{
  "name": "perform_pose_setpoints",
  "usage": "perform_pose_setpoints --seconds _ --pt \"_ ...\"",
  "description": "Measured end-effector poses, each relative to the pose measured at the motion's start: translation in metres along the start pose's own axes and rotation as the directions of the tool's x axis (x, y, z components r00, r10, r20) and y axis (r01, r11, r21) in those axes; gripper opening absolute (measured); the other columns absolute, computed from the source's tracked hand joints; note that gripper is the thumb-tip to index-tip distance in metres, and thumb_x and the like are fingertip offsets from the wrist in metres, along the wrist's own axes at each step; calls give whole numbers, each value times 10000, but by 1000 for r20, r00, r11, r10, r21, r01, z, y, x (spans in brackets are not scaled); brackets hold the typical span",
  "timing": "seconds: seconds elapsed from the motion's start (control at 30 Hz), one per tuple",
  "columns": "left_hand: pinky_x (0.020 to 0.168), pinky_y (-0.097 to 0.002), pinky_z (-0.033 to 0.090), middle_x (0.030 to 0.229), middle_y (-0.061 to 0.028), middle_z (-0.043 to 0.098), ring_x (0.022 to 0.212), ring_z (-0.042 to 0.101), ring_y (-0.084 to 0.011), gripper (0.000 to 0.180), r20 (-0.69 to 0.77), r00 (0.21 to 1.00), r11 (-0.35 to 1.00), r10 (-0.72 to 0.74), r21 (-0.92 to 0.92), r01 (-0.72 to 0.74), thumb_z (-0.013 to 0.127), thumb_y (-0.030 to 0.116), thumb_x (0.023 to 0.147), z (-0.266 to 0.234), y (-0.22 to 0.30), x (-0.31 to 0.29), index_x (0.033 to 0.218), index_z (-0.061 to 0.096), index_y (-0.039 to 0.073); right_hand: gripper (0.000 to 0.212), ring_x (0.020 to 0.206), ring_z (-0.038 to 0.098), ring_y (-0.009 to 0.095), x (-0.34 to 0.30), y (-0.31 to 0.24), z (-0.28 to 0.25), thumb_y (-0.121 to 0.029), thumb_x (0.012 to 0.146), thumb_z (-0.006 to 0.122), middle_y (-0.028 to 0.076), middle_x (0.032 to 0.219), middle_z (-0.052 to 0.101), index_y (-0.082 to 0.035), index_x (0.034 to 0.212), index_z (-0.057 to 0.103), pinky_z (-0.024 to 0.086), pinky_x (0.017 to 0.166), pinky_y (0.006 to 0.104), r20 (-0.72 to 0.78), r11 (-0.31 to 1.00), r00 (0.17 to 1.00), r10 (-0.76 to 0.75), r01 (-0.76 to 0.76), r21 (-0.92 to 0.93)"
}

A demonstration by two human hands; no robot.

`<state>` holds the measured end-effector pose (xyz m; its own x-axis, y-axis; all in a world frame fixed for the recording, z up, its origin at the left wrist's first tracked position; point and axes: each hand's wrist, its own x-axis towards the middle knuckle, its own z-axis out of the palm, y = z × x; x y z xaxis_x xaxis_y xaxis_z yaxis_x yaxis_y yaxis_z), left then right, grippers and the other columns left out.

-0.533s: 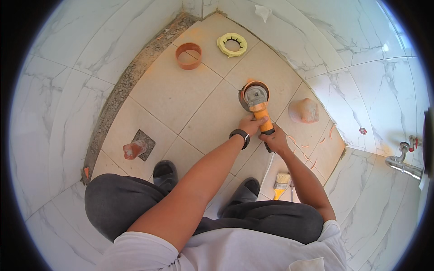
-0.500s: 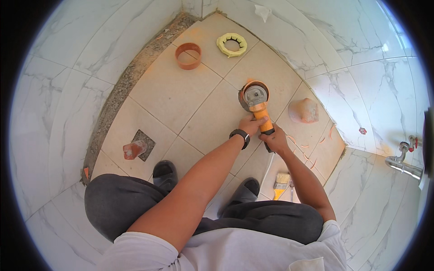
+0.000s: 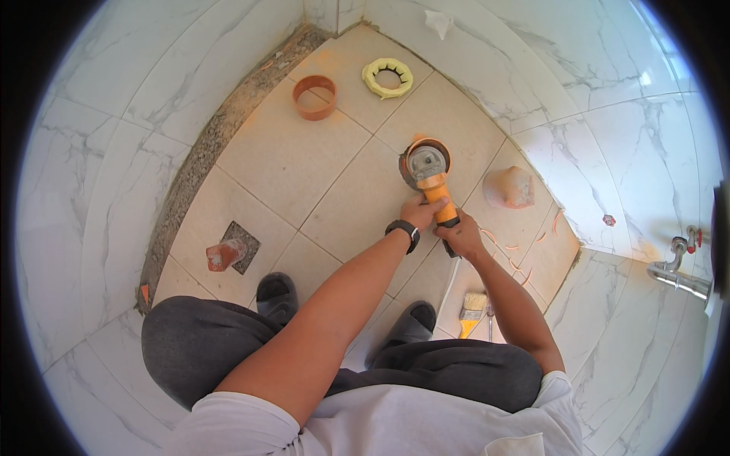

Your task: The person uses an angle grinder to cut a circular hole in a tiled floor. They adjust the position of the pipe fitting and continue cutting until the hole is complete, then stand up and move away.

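While the left hand [image 3: 420, 212] grips the orange body of the angle grinder [image 3: 436, 191] and the right hand [image 3: 463, 234] encloses its dark rear end, the tool's head sits at the mouth of the orange pipe [image 3: 446, 150], inward from the far right edge of the tiled floor [image 3: 304, 167]. A loose orange ring [image 3: 315, 114] lies toward the far corner, curved offcuts [image 3: 512, 247] toward the right corner: some cutting appears complete; the remainder cannot be determined.

**Angle grinder [image 3: 436, 191] leaning over orange pipe [image 3: 447, 156]**

The orange-bodied grinder is slanting, its dark tail end nearer, its grey metal head covering much of the pipe's round mouth. The pipe is opening at floor [image 3: 315, 156] level, its rim showing beyond the head.
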<state>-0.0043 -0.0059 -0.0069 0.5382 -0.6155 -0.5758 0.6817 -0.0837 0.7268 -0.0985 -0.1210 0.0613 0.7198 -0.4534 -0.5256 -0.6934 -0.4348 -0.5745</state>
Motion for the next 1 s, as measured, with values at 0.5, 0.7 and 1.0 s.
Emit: perform_pose_setpoints --seconds 0.5,0.7,1.0 --pt "1085 -376 401 1306 -157 649 1254 572 -239 614 -60 998 1000 -13 21 15 778 377 884 2 6 -8 1338 606 1 406 590 618 150 7 9 4 -219 691 782 61 741 650 2 990 621 515 579 308 7 999 1000 -27 26 25" --pt "1070 -358 417 1278 -146 665 1228 593 -237 589 -79 996 999 -31 31 34 780 368 886 3 3 -5 1316 624 -3 453 662 641 211 6 6 3 -296 651 784 110 745 663 13 951 644 517 649 348 21 998 1000 -6 4 59" --pt "1079 -358 409 1289 -140 661 1240 585 -225 591 -68 997 1000 -30 6 31 786 363 880 1 6 -7 1325 623 9 453 638 633 208 7 7 5 -300 652 785 105 716 650 16 939 634 514 629 342 28 998 1000 -1 0 66"
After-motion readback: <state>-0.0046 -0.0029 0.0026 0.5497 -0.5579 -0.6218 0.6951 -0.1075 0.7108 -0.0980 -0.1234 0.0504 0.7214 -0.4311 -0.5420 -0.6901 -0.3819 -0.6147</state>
